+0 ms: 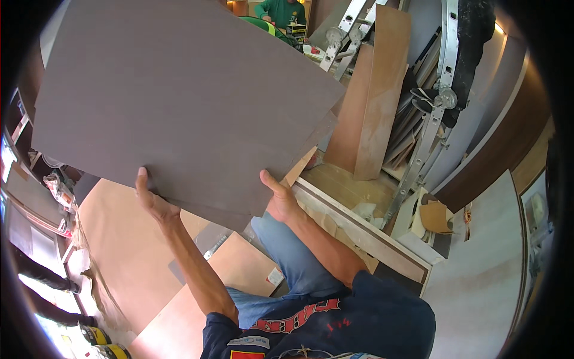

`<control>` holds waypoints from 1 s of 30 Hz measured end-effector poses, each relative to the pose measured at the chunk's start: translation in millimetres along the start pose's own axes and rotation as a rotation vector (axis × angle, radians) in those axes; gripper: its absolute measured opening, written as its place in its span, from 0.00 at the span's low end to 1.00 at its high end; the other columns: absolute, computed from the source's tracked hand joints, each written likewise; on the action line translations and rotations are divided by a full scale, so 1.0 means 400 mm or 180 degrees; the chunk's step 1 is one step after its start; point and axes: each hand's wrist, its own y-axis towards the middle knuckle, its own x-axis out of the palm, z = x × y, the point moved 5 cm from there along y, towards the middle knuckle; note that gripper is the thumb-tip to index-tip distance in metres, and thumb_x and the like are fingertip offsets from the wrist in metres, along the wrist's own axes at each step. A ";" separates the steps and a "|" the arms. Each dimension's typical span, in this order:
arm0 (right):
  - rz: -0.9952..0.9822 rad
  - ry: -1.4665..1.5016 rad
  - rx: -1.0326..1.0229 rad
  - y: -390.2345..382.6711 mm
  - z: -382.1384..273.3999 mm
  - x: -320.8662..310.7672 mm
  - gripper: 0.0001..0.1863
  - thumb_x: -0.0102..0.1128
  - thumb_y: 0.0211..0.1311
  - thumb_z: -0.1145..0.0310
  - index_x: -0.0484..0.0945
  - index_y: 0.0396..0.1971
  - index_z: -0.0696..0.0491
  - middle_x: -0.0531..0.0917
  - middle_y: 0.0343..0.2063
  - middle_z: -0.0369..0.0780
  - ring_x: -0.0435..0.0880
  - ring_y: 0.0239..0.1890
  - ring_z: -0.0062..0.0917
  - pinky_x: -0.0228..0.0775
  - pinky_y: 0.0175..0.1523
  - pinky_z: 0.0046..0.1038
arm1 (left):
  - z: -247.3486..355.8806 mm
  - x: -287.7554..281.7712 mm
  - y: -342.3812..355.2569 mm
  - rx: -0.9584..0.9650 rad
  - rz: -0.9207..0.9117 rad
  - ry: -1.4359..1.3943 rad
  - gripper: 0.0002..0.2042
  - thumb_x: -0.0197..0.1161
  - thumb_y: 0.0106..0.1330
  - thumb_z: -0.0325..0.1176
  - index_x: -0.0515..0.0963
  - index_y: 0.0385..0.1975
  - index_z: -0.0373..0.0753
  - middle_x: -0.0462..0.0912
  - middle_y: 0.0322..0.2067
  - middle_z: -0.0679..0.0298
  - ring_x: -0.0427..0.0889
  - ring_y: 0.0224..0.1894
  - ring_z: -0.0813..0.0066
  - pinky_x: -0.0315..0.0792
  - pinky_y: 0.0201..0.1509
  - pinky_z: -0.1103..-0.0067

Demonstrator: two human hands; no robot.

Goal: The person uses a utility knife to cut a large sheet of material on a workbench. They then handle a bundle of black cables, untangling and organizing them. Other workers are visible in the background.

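A large flat grey-brown panel (173, 102) fills the upper left and middle of the view, held up in front of me. My left hand (154, 198) grips its near edge, thumb on the top face and fingers hidden beneath. At the right part of the same edge, my right hand (280, 196) clasps it too, thumb on top. Near that right corner a second thin layer shows just under the panel; whether it is a separate sheet I cannot tell.
An aluminium ladder (431, 128) stands at right, a person's dark-clad leg beside it. Tall wooden boards (382, 90) lean behind. A white box (421, 224) holds torn cardboard. Brown sheets (125, 239) cover the floor. Another person in a green top (284, 13) works at the far end.
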 end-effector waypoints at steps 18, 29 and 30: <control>0.0942 -0.0153 -0.1532 0.126 -0.310 0.023 0.34 0.66 0.64 0.57 0.64 0.63 0.60 0.71 0.59 0.41 0.69 0.61 0.26 0.61 0.66 0.28 | -0.165 0.182 0.156 -0.0043 -0.0208 0.0838 0.31 0.51 0.73 0.54 0.63 0.63 0.33 0.78 0.50 0.56 0.80 0.50 0.68 0.73 0.55 0.74; 0.1401 -0.0818 -0.3835 0.531 -0.877 -0.049 0.22 0.65 0.62 0.63 0.76 0.50 0.63 0.82 0.47 0.43 0.84 0.42 0.31 0.81 0.48 0.37 | -0.597 -0.053 -0.024 -0.1085 -0.0144 0.1924 0.31 0.45 0.75 0.55 0.58 0.67 0.36 0.76 0.54 0.49 0.81 0.51 0.61 0.74 0.56 0.70; 0.1595 -0.0952 -0.3923 0.564 -0.909 -0.052 0.21 0.63 0.63 0.61 0.78 0.48 0.63 0.83 0.45 0.43 0.85 0.41 0.30 0.81 0.46 0.35 | -0.623 -0.077 -0.017 -0.1191 -0.0124 0.2067 0.32 0.45 0.75 0.56 0.57 0.68 0.36 0.76 0.54 0.50 0.80 0.52 0.62 0.74 0.57 0.70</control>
